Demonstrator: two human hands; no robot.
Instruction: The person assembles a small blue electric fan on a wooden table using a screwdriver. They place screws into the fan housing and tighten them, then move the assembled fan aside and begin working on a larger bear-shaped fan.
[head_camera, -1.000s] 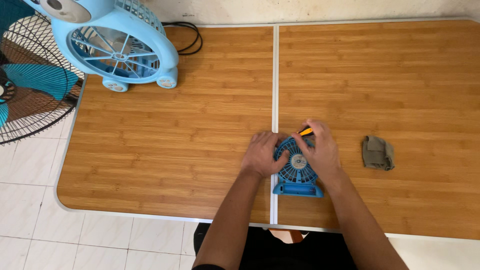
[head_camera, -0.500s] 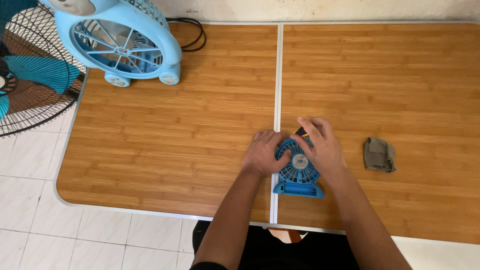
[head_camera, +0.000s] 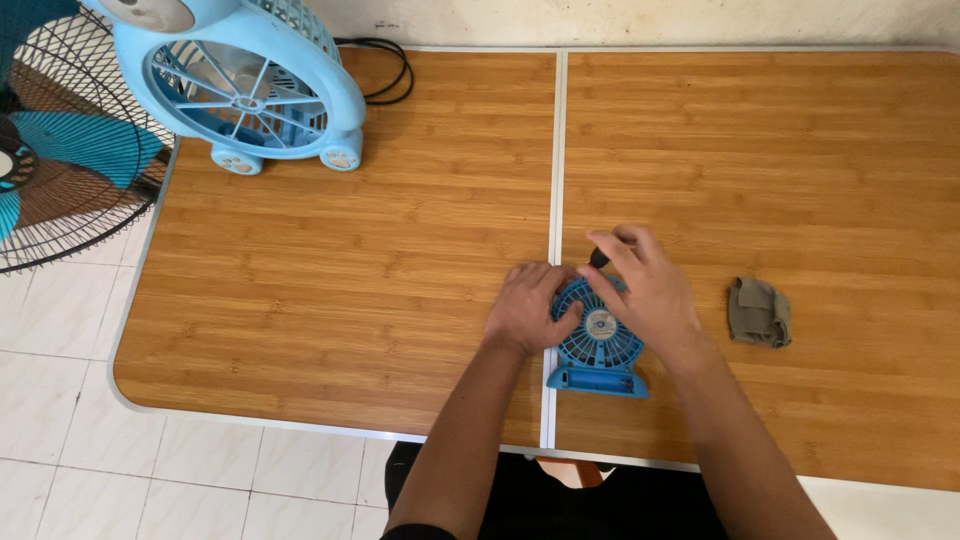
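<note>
A small blue fan (head_camera: 600, 345) lies face up on the wooden table (head_camera: 330, 270), near its front edge and beside the centre seam. My left hand (head_camera: 527, 308) rests on the fan's left rim and steadies it. My right hand (head_camera: 645, 290) lies over the fan's upper right part, its fingers closed round a dark-tipped tool (head_camera: 598, 257) that looks like a screwdriver. Most of the tool is hidden by the fingers.
A folded grey-brown cloth (head_camera: 759, 312) lies to the right of my right hand. A larger light-blue fan (head_camera: 245, 90) stands at the table's back left with a black cable (head_camera: 385, 75) behind it. A standing fan with a black wire grille (head_camera: 60, 150) is off the left edge.
The orange handle that showed above my right hand is now covered by the fingers. The hand has turned and shifted slightly over the fan. My left hand has stayed put.
</note>
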